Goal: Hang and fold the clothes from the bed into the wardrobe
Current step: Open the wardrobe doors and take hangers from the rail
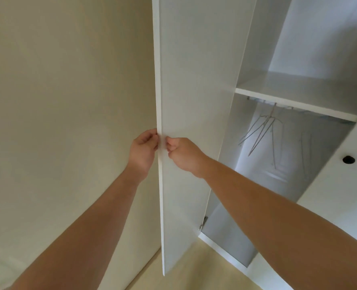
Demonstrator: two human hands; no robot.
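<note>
Beige wall (69,101) lies left of the fingers (151,141). The wardrobe (263,38) stands open to their right. A white shelf (294,101) sits up and right of them, with bare wire hangers (263,132) on a rail beneath it, about level with the fingers. Second door (340,185) far right, with a dark hole (348,159) in it. Hinge (203,222) below. The open wardrobe door (194,80) stands edge-on between the hands. The left hand (144,147) curls on its outer face and the right hand (181,155) on its inner face; both grip the door's edge, fingertips nearly meeting
</note>
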